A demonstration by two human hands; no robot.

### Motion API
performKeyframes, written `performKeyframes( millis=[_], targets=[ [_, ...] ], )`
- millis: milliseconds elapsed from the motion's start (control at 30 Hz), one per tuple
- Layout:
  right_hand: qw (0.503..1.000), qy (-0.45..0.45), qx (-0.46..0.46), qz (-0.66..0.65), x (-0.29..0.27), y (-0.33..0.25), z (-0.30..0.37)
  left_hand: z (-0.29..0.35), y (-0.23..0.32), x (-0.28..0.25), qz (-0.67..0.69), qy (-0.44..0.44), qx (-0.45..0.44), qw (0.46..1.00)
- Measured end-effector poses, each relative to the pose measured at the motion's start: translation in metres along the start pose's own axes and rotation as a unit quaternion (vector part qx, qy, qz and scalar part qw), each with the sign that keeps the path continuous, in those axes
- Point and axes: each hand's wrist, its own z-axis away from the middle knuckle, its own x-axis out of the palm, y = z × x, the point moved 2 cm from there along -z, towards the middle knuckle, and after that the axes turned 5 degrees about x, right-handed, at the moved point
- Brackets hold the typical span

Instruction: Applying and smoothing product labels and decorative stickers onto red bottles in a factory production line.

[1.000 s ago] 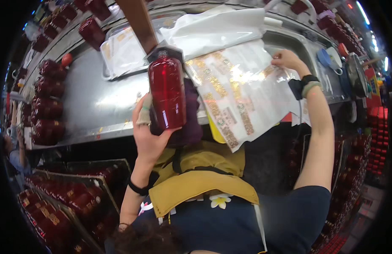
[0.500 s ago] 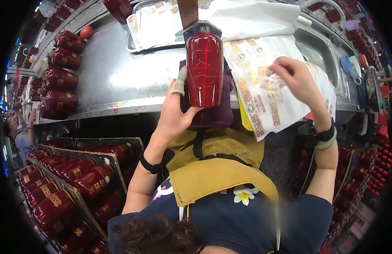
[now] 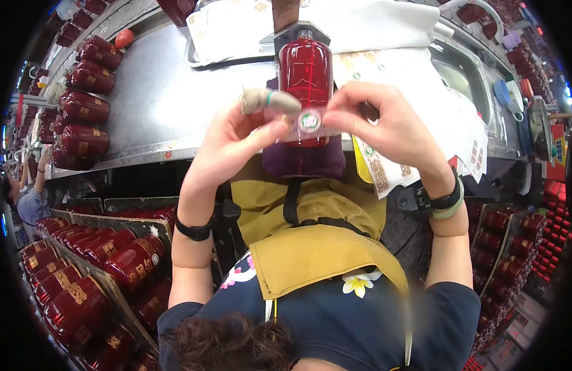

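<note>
A glossy red bottle lies on a dark purple cloth pad, its neck against a dark holder at the back. Over its near end, my left hand and my right hand stretch a clear decal with a round green-and-white emblem between them. Thumbs and fingers pinch it at both ends. Cloth covers wrap two of my left fingertips. Whether the decal touches the glass I cannot tell. White decal sheets with gold print lie beside my right hand, partly hidden by it.
Finished-looking red bottles line the metal bench's left side, near a red ball. More sheets lie in a tray behind. A sink is at right. Crates of bottles stand below on both sides.
My right hand has come left from the sheets to the bottle with a decal. My left hand has let go of the bottle's side and now pinches the decal's other end.
</note>
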Motion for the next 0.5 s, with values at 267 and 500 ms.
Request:
performKeyframes(
  millis=[267,500],
  targets=[
    [0.992,0.109,0.027,0.057,0.016,0.032,0.006,-0.007,-0.019,-0.016,-0.152,0.038,-0.038,0.987],
    [0.986,0.144,0.018,0.087,0.022,0.058,-0.009,-0.019,-0.054,-0.018,-0.046,0.078,-0.018,0.996]
  ],
)
